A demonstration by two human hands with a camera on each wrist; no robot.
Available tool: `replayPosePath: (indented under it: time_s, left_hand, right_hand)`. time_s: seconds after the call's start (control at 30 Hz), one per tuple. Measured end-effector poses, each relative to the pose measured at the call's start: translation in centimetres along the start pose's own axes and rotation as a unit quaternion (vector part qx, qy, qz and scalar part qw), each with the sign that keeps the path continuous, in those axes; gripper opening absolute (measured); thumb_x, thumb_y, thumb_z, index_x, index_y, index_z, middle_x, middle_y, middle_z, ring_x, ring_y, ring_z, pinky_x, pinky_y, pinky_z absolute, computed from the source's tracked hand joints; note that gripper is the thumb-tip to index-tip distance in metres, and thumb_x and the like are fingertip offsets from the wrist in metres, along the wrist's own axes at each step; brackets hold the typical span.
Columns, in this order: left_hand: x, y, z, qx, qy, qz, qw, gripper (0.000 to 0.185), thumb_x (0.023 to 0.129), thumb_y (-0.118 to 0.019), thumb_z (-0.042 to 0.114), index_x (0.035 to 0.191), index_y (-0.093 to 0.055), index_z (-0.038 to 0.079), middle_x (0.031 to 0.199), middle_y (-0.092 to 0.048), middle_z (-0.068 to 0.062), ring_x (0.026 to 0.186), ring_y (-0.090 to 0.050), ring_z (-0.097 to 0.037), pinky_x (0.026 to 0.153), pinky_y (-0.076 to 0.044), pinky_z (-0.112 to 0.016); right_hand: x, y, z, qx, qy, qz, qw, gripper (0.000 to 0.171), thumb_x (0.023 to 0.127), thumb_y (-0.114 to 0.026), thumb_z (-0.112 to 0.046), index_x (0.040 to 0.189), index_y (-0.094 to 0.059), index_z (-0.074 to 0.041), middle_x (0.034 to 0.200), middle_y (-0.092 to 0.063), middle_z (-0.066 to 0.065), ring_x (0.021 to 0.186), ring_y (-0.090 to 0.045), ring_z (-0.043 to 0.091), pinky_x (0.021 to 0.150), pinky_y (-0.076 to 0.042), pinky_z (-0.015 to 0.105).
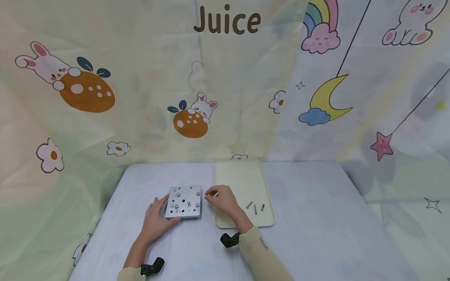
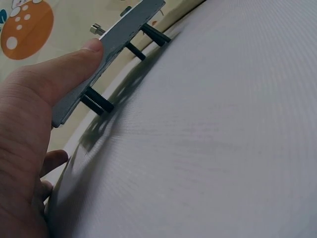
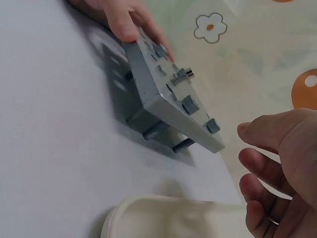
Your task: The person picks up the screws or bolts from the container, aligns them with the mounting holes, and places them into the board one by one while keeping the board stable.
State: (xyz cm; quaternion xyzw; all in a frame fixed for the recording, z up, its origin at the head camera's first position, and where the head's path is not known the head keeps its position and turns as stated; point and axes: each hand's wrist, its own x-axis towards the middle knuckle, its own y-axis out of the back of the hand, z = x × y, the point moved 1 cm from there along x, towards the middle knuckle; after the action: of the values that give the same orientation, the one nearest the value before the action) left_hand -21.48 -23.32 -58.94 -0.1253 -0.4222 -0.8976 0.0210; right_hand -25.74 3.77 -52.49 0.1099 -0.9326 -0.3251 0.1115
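A square silver metal plate with several holes stands raised off the white cloth on bolts. Bolt heads show on its top, and threaded shanks stick out underneath. One small bolt rises higher than the others near the plate's middle. My left hand grips the plate's near-left corner, its thumb against the near edge and fingers along the left side. Just off the right edge hovers my right hand, fingers loosely bent, thumb and fingertips apart with nothing between them.
To the right of the plate lies a cream tray, partly under my right forearm. It holds three loose screws: one slanted screw, one in the middle and a shorter one. A printed cloth backdrop hangs behind the table.
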Motion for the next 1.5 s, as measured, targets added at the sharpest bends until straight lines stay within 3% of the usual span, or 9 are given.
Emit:
replayPosePath:
  time_s: [0.17,0.37,0.77,0.97,1.2,1.5]
  left_hand:
    - [0.5,0.0,0.0,-0.001,-0.005,-0.002,1.0000,0.104,0.068,-0.079,0.061,0.149,-0.038,0.011,0.148,-0.041,-0.017,0.141,-0.017,-0.047,0.116,-0.009,-0.057]
    - [0.6,-0.3,0.0,-0.004,0.002,-0.011,0.9999,0.104,0.068,-0.079,0.063,0.149,-0.038,0.012,0.149,-0.041,-0.017,0.141,-0.017,-0.047,0.115,-0.009,-0.058]
    - [0.8,-0.1,0.3,-0.003,0.003,-0.016,0.9999,0.104,0.069,-0.078,0.064,0.150,-0.038,0.012,0.150,-0.039,-0.014,0.143,-0.015,-0.044,0.116,-0.008,-0.057]
    - [0.6,0.0,0.0,0.003,0.014,-0.020,0.9997,0.105,0.068,-0.077,0.065,0.150,-0.037,0.013,0.151,-0.039,-0.014,0.143,-0.015,-0.044,0.116,-0.007,-0.056]
    - [0.1,0.2,-0.4,0.003,0.022,-0.020,0.9995,0.106,0.068,-0.078,0.064,0.150,-0.036,0.013,0.151,-0.039,-0.015,0.143,-0.015,-0.045,0.116,-0.008,-0.056]
    - [0.2,0.0,-0.5,0.003,-0.005,-0.009,0.9999,0.104,0.069,-0.080,0.060,0.150,-0.036,0.012,0.149,-0.040,-0.015,0.142,-0.017,-0.046,0.116,-0.009,-0.056]
  right_hand:
    - [0.4,-0.3,-1.0,0.004,0.013,-0.014,1.000,0.010,0.089,-0.071,-0.019,0.096,-0.077,-0.015,0.080,-0.065,-0.011,0.066,-0.055,0.006,0.056,-0.048,0.020]
    - [0.5,-2.5,-2.3,-0.005,0.021,-0.045,0.999,0.017,0.088,-0.071,-0.023,0.102,-0.076,-0.015,0.078,-0.063,-0.013,0.067,-0.053,0.002,0.056,-0.046,0.019]
    - [0.7,-3.6,-2.7,-0.025,0.033,-0.035,0.999,0.008,0.086,-0.074,-0.024,0.091,-0.078,-0.019,0.074,-0.060,-0.016,0.068,-0.053,0.001,0.059,-0.045,0.018]
    - [0.6,-3.7,-2.6,-0.001,0.032,-0.026,0.999,0.010,0.088,-0.072,-0.022,0.095,-0.078,-0.016,0.079,-0.063,-0.015,0.071,-0.054,0.001,0.062,-0.047,0.018]
    - [0.5,-2.9,-1.5,0.007,0.003,0.003,1.000,0.007,0.089,-0.070,-0.019,0.093,-0.076,-0.017,0.082,-0.064,-0.014,0.066,-0.052,0.004,0.057,-0.047,0.020]
    - [-0.4,1.2,1.7,-0.008,-0.011,0.047,0.999,0.007,0.088,-0.071,-0.014,0.093,-0.075,-0.011,0.081,-0.068,-0.006,0.065,-0.056,0.008,0.056,-0.049,0.023]
